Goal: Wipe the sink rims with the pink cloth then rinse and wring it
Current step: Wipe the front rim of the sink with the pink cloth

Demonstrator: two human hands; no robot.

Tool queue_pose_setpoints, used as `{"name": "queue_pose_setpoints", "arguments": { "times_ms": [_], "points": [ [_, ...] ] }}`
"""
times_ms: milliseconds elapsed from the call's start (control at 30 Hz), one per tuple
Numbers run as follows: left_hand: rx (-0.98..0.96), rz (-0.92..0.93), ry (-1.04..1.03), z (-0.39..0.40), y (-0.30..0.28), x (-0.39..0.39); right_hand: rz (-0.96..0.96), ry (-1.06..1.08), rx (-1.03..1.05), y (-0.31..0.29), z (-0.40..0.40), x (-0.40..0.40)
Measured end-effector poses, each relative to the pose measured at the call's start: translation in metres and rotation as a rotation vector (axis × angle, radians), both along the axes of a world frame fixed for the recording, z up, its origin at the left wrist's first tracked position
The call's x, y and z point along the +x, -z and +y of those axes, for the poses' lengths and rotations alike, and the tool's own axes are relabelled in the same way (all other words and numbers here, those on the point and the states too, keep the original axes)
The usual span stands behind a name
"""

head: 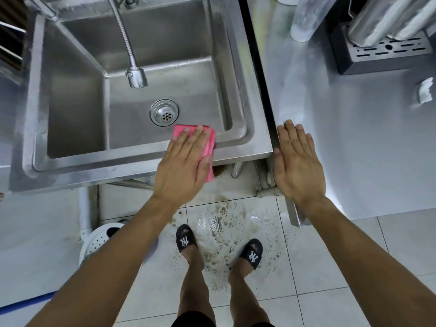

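On the sink (132,171) front rim, the left hand (182,165) presses the pink cloth (210,142) flat, right hand (296,161) open on the counter (354,138) edge; the overhanging cloth could slip off.

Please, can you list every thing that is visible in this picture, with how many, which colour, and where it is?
sink: one, steel, left half of view
drain: one, steel, basin floor
faucet hose: one, steel, hanging over the basin
pink cloth: one, pink, on the sink's near rim by its right corner
counter: one, steel, right of the sink
drip tray: one, dark grey, far right on the counter
colander: one, white, on the floor under the sink
slippers: two, black, on wet tiles
left hand: one, flat on the cloth
right hand: one, flat on the counter's edge
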State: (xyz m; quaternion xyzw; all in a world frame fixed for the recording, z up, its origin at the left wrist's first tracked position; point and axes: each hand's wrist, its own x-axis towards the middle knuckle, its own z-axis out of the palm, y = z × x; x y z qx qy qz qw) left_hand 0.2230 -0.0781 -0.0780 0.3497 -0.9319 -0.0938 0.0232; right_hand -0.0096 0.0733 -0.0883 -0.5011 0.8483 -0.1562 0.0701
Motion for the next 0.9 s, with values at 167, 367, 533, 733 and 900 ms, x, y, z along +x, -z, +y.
{"name": "queue_pose_setpoints", "arguments": {
  "times_ms": [167, 367, 533, 733, 900],
  "points": [
    [0.149, 0.071, -0.262, 0.016, -0.008, -0.051, 0.04, 0.017, 0.012, 0.001, -0.003, 0.003],
    [0.113, 0.106, 0.076, 0.049, -0.004, -0.12, 0.017, 0.016, 0.012, -0.001, -0.002, 0.002],
    [0.059, 0.02, 0.206, 0.009, -0.004, -0.043, -0.005, 0.021, -0.005, -0.005, -0.001, 0.004],
    [0.089, -0.069, -0.047, -0.037, -0.011, 0.08, -0.002, 0.013, 0.025, -0.007, -0.002, 0.006],
    [0.108, -0.05, -0.198, -0.013, -0.016, 0.017, -0.052, -0.011, -0.051, -0.019, -0.016, 0.025]
  ]
}}
